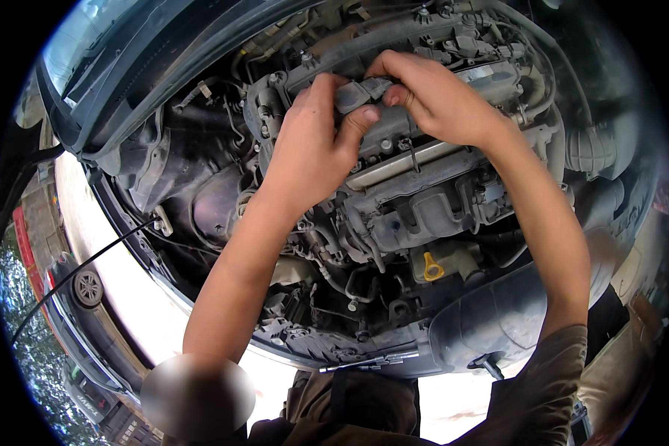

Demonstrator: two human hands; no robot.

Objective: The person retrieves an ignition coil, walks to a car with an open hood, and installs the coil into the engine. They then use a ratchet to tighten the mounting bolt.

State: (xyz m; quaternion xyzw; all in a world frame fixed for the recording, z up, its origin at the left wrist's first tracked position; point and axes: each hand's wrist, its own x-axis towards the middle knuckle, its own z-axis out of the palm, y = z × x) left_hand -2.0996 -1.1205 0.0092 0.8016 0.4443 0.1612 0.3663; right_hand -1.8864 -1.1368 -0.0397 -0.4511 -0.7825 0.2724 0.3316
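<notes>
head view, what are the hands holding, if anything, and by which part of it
A small dark grey part: the left hand holds its left end and the right hand its right end. Contact on its far side is hidden.

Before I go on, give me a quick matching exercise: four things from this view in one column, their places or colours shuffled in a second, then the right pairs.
Things:
1. Grey part
2. Ring handle
3. Car wheel
4. Shiny bar

Places or colours:
A. At the picture's left side
B. Low in the picture, near the middle
C. Between the left hand and the right hand
D. Yellow

Pairs: 1-C, 2-D, 3-A, 4-B
</notes>
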